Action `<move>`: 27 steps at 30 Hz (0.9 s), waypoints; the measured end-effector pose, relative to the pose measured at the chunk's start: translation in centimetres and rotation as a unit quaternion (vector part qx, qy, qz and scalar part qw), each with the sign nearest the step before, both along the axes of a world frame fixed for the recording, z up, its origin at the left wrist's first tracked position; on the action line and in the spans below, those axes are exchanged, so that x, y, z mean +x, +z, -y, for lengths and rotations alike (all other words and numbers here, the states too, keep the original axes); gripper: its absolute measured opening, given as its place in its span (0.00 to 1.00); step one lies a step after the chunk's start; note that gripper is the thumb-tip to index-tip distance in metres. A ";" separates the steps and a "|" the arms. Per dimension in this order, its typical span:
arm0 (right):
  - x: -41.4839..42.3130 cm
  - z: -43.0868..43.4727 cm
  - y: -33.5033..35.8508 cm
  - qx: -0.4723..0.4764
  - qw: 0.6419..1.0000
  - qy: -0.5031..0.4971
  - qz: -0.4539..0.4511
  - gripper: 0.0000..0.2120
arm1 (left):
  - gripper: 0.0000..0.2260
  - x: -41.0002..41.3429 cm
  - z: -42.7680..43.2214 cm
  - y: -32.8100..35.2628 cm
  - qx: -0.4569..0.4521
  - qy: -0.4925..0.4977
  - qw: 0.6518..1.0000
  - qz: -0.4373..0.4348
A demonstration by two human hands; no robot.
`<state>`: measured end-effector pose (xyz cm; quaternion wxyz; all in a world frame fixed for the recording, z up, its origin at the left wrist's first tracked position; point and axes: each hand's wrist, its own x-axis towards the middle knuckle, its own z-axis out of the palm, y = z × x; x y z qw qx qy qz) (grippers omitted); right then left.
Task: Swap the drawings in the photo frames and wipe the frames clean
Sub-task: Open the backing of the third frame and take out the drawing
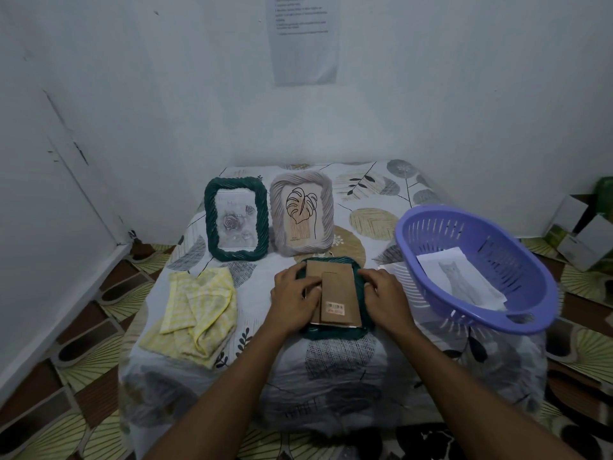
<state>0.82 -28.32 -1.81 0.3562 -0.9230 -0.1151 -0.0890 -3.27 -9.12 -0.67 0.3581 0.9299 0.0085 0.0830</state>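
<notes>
A person worked at a low table point(252, 366) draped in a leaf-print cloth, with a dark green frame point(335, 333) lying face down between both hands. The left hand point(293, 298) lay flat on the brown cardboard backing point(333, 277), thumb pressed near the stand flap; the right hand point(386, 295) gripped the frame's right edge, fingers curled over the twisted rim. Whether the backing was being taken out or pushed home could not be told.

The job appeared to be at an early or middle stage. Two other frames stood upright at the back of the table: a green one point(236, 219) holding a pale rose drawing and a grey one point(301, 215) holding a line drawing of a leaf. A drawing of a cat point(462, 280) lay loose in the purple slotted plastic basket point(517, 313) to the right, seemingly waiting to go in. A yellow checked cloth point(195, 310) sat crumpled at the left, well apart from the hands, so wiping looked not yet under way for this frame.

All three frames had thick, rope-like moulded borders with rounded corners; the backing looked like stiff matt card with a barcode label.
</notes>
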 end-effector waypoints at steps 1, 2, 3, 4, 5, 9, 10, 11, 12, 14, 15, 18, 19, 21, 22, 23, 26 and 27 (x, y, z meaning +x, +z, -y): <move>0.0 0.0 -0.1 0.001 1.000 -0.001 0.001 0.17 | 0.15 -0.1 0.0 0.0 0.000 0.000 1.000 -0.006; 0.0 0.0 -0.1 0.004 1.000 -0.004 0.002 0.17 | 0.14 0.0 0.0 0.0 0.000 0.002 1.000 -0.010; 0.1 0.0 -0.2 0.007 1.000 -0.006 0.003 0.17 | 0.14 0.0 -0.1 -0.1 -0.004 0.004 1.000 -0.009; 0.1 -0.1 -0.2 0.011 1.000 -0.010 0.003 0.17 | 0.13 0.0 -0.1 -0.1 -0.009 0.007 1.000 -0.005; 0.1 -0.1 -0.3 0.014 1.000 -0.013 0.002 0.17 | 0.13 0.0 -0.1 0.0 -0.015 0.010 1.000 -0.002; 0.1 -0.1 -0.4 0.019 1.000 -0.018 0.000 0.17 | 0.11 0.2 0.0 0.3 -0.051 0.018 0.998 -0.006; 0.1 -0.1 -0.4 0.019 1.000 -0.018 0.002 0.17 | 0.11 0.3 0.1 0.5 -0.063 0.018 0.998 -0.004; 0.2 0.0 -0.5 0.021 1.000 -0.017 0.006 0.17 | 0.11 0.3 0.2 0.6 -0.072 0.018 0.997 -0.001; 0.2 0.0 -0.5 0.023 1.000 -0.016 0.010 0.17 | 0.11 0.4 0.3 0.8 -0.082 0.020 0.996 0.007; 0.3 0.0 -0.7 0.025 0.999 -0.015 0.015 0.16 | 0.11 0.6 0.5 1.0 -0.113 0.033 0.992 0.033; 0.3 0.0 -0.7 0.026 0.999 -0.016 0.017 0.16 | 0.12 0.6 0.5 1.1 -0.132 0.043 0.989 0.042; 0.3 0.1 -0.8 0.025 0.999 -0.017 0.018 0.16 | 0.13 0.4 0.6 1.3 -0.184 0.075 0.979 0.034; 0.3 0.1 -0.8 0.024 0.999 -0.017 0.018 0.16 | 0.13 0.5 0.6 1.3 -0.205 0.082 0.975 0.028; 0.4 0.0 -0.9 0.026 0.999 -0.019 0.018 0.16 | 0.13 0.6 0.6 1.2 -0.250 0.099 0.963 0.016; 0.4 0.1 -0.9 0.026 0.999 -0.019 0.018 0.16 | 0.13 0.7 0.5 1.1 -0.276 0.109 0.955 0.013; 0.4 0.0 -0.9 0.026 0.999 -0.019 0.019 0.16 | 0.13 0.7 0.3 1.0 -0.298 0.120 0.947 0.011; 0.4 0.1 -1.0 0.023 0.999 -0.016 0.022 0.15 | 0.13 0.5 -0.5 1.1 -0.346 0.163 0.924 0.024; 0.4 0.1 -1.0 0.022 0.999 -0.015 0.023 0.15 | 0.13 0.3 -0.9 1.1 -0.354 0.178 0.918 0.031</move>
